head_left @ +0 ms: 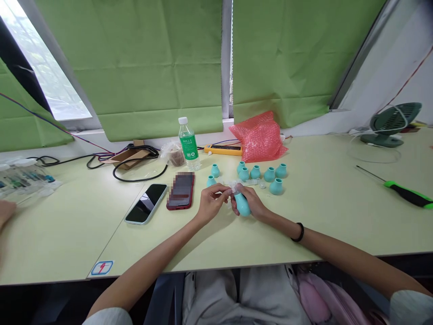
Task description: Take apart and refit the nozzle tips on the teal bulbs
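Observation:
My right hand [252, 204] is wrapped round a teal rubber bulb [242, 204], held just above the pale table [321, 216]. My left hand [212, 201] pinches a small clear plastic piece [231, 190] at the bulb's top end. Both hands meet near the table's middle. Behind them lie several more teal bulbs [269, 174] and a few clear plastic pieces [253, 182]. A black band sits on my right wrist.
Two phones [180, 191] lie left of my hands. Behind stand a water bottle [188, 144], a pink bubble-wrap bag [260, 135], a yellow power strip [223, 149] and black cables [135, 168]. A green-handled screwdriver [407, 194] and a fan [390, 123] lie right. Another person's hand [6, 211] shows far left.

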{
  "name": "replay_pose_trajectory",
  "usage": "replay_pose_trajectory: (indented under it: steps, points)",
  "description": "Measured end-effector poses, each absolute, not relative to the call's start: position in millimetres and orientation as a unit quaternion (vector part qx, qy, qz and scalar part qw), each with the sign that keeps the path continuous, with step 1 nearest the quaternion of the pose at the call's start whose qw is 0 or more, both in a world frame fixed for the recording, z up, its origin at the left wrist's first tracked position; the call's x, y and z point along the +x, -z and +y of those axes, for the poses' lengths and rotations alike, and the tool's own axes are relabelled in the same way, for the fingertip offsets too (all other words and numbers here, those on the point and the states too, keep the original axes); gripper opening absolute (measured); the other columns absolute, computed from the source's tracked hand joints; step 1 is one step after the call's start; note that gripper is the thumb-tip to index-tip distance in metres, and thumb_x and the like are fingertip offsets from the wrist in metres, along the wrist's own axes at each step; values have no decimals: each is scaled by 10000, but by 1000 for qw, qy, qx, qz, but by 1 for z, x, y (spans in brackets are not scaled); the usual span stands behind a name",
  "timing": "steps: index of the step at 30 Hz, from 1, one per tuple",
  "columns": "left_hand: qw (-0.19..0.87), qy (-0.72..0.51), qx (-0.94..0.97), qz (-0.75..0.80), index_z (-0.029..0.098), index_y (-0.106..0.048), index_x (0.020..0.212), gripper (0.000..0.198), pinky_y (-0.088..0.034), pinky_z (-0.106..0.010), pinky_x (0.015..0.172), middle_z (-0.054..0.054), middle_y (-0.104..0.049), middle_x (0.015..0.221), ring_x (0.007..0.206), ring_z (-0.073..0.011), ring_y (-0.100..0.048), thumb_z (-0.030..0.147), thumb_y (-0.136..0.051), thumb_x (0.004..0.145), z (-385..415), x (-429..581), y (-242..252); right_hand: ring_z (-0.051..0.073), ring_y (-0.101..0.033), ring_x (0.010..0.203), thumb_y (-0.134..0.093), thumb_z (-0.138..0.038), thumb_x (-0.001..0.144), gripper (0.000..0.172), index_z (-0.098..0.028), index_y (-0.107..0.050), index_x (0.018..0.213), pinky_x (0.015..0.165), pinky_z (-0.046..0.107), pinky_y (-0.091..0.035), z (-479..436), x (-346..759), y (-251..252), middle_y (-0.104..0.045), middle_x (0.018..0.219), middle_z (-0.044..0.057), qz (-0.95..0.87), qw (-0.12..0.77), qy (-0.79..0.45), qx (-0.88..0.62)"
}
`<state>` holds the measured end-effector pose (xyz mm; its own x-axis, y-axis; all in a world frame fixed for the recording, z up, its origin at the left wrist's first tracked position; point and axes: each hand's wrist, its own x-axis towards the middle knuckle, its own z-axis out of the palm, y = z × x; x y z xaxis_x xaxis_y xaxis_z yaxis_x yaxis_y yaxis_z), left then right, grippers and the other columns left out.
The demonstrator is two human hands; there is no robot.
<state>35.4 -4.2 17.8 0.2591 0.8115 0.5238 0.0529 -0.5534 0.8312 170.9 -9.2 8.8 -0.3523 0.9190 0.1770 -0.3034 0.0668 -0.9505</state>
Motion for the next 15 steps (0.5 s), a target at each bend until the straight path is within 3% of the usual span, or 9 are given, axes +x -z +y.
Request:
replay_pose_trajectory:
  steps: [8,15]
  points:
    - [61,-547,791,267,168,-589,818,137,-469,-251,620,-58,-565,801,726,-115,-525,196,-501,717,-5,36,-12,121,-483,351,-391,-481,735,353,-147,-435,630,339,234,-381,-10,165,-4,-497,460,-7,-494,522,-619,-317]
    - [-50,-536,806,244,158,-558,786,96,-450,-249,586,-47,-546,726,692,-108,-493,142,-484,727,2,35,-6,118,-491,372,-387,-471,743,343,-153,-417,617,343,231,-382,-15,161,-5,-507,481,-2,-462,521,-644,-317]
